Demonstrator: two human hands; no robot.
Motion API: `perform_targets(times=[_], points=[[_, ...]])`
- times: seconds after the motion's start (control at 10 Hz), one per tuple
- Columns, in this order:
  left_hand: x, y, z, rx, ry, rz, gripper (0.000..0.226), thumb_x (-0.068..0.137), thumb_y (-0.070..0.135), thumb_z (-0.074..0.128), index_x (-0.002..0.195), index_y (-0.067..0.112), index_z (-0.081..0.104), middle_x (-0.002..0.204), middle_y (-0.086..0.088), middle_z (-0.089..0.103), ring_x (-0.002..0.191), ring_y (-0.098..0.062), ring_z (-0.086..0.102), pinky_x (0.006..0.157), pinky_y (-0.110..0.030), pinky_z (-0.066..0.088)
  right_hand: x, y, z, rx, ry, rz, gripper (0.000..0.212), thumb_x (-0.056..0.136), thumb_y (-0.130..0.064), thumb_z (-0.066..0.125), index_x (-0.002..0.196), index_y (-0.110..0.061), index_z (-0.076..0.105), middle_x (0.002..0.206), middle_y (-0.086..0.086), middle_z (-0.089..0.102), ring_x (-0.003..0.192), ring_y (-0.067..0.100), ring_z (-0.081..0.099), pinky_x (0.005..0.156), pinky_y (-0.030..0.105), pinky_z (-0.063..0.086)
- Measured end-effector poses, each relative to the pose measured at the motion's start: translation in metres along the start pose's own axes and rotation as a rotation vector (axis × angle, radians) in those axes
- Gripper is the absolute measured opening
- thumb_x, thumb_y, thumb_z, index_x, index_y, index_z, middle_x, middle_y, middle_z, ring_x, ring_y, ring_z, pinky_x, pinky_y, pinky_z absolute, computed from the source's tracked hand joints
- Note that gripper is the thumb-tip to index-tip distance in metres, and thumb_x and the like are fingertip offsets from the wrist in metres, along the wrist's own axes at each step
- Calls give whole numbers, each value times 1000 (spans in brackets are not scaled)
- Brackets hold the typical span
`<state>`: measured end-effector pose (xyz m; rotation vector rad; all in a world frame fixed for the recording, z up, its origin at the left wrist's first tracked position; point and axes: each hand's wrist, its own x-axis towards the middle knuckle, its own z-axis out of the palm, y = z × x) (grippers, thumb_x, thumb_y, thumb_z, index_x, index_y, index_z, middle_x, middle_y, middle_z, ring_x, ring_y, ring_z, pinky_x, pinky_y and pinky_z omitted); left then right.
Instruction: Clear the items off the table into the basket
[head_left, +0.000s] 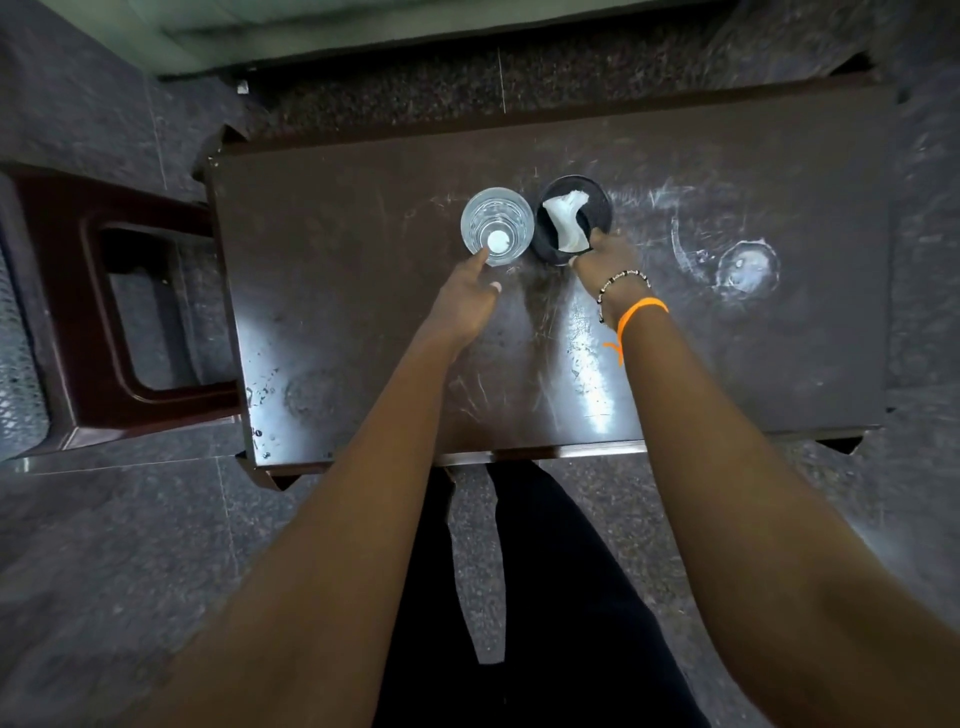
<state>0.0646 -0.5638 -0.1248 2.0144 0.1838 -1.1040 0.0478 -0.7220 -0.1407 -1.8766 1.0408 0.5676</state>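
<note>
A clear drinking glass (497, 218) stands upright near the middle of the dark brown table (337, 322); a small white round spot shows at its bottom. Right beside it is a black cup (600, 200) with crumpled white paper (566, 221) inside. My left hand (467, 306) reaches forward, its index fingertip touching the glass's near rim, thumb apart, nothing held. My right hand (605, 257), with a beaded bracelet and an orange band at the wrist, grips the near rim of the black cup.
A dark red plastic stool (67, 312) stands against the table's left side. A grey mesh surface (15, 364), perhaps a basket, shows at the far left edge. Wet ring marks (748, 270) lie on the table's right part. My legs are below the near edge.
</note>
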Motion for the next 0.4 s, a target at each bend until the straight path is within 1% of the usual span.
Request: perform_targets(times=[0.1,0.2,0.3,0.4], points=[[-4,1,-1,-2,-3,0,54,96,11,42,147,17,25,156,-6,24,143,-21,24,118,-35,20,-1,-1,-3,92,-51,19,32,90,4,40,120,-2,50,119,16,55,101,23,48,77,28,41],[-15,0,-3,9,11,17,52,96,12,43,145,17,29,154,-6,30,142,-21,28,116,-33,23,-6,1,-3,191,-42,39,17,88,8,41,97,-3,50,86,6,45,88,19,34,71,29,36],[-29,4,-10,-13,42,53,46,94,10,43,140,16,38,145,-6,44,133,-20,40,103,-26,30,-24,-4,-8,197,-35,8,31,90,4,45,119,-3,55,101,10,55,93,23,45,82,36,49],[-48,6,-17,-81,129,92,39,93,10,45,132,16,47,134,-5,54,122,-17,50,95,-22,35,-47,-12,-10,208,11,-39,33,91,0,48,123,0,57,128,21,56,92,20,50,87,32,48]])
